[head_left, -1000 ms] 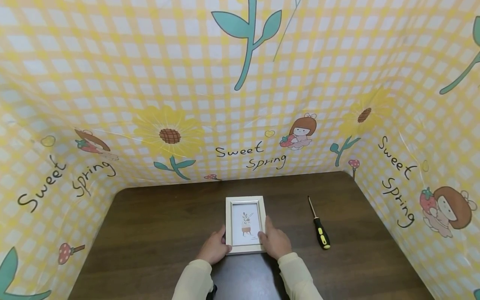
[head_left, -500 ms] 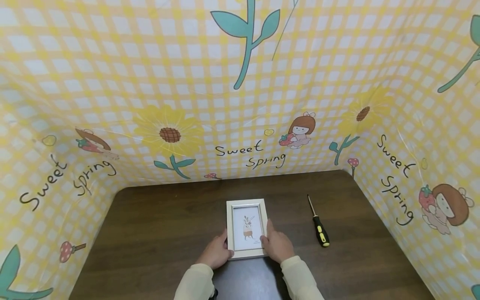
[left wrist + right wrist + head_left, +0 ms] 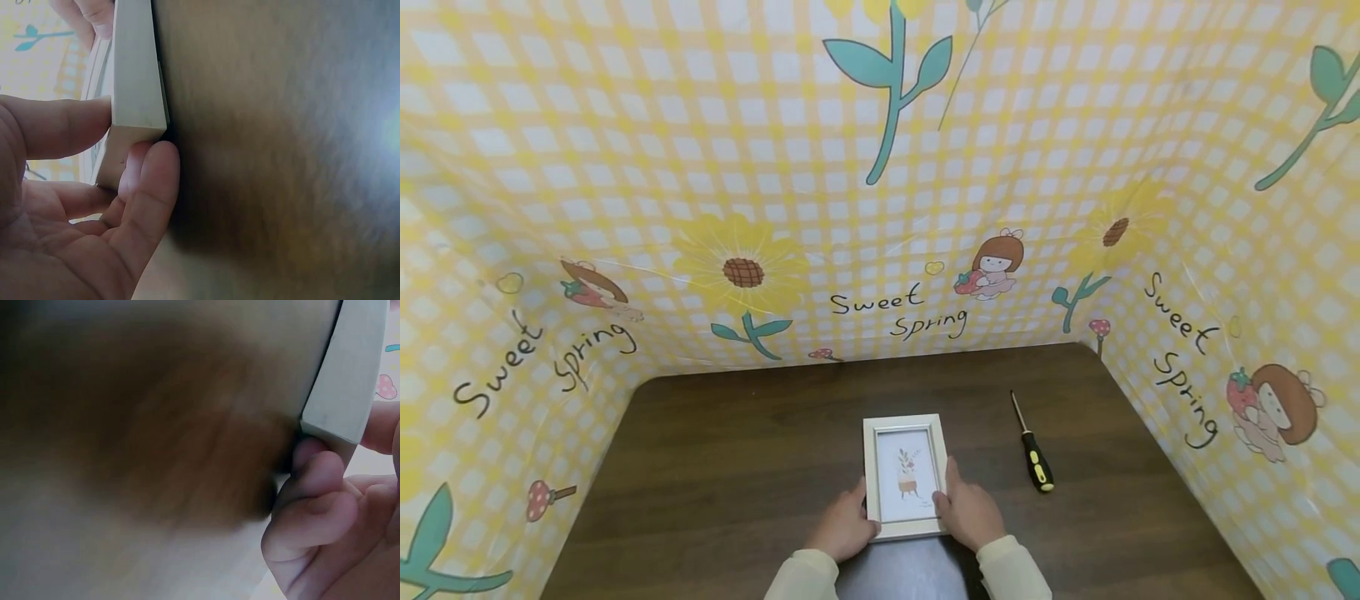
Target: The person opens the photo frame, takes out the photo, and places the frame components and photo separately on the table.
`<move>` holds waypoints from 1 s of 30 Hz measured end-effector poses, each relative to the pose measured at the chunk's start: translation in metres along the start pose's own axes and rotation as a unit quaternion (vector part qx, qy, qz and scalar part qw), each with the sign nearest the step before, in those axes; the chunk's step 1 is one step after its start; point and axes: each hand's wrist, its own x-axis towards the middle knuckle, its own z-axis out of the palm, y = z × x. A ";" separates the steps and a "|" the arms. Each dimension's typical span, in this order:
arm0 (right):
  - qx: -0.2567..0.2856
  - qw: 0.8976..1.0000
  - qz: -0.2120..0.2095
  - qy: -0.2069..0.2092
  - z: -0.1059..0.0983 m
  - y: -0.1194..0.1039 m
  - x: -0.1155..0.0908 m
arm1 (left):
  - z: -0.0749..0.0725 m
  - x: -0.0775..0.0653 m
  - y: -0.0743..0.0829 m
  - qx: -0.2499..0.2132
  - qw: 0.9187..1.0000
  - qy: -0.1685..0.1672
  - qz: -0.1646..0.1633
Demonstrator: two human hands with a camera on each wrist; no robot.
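Observation:
A white picture frame with a silver inner edge shows a print of a potted plant. My left hand grips its lower left corner, thumb on the front face. On the right side, my right hand holds the frame's edge, thumb also on the front. In the left wrist view the left hand has its thumb on one face of the frame and fingers curled at the corner. The right wrist view shows the right hand pinching the opposite corner of the frame. The frame's back is hidden.
A screwdriver with a black and yellow handle lies on the dark wooden table, right of the frame. Yellow checked cloth with printed flowers and lettering hangs around the table's back and sides.
Both hands have drawn the picture frame toward the near side of the table and slightly right. Their hold on it looks the same. The camera view has shifted slightly.

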 end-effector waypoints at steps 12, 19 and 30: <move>-0.014 1.000 0.010 -0.006 -0.015 0.019 -0.021 | 0.021 -0.011 0.018 -0.014 1.000 -0.007 0.011; -0.023 0.999 0.023 -0.014 -0.022 0.032 -0.033 | 0.035 -0.017 0.029 -0.025 0.999 -0.011 0.016; -0.035 0.999 0.027 0.001 -0.029 0.053 -0.053 | 0.059 -0.026 0.045 -0.026 0.999 -0.015 0.017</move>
